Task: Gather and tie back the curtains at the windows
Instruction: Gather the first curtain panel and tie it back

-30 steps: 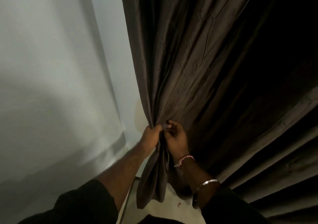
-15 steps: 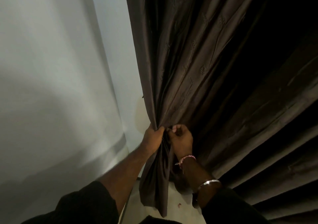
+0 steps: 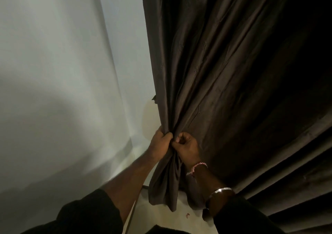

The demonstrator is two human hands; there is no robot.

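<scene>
Both hands, left hand and right hand, clench the bunched brown curtain at lower centre. Loosening either fist likely spills the folds.

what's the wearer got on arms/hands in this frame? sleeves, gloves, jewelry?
No gloves: left hand and right hand are bare. Black sleeves are pushed up on both arms, forearms uncovered. The right arm carries a pink-and-white thread band at the wrist and a plain silver metal bangle further up. Nothing visible on the left wrist.
</scene>
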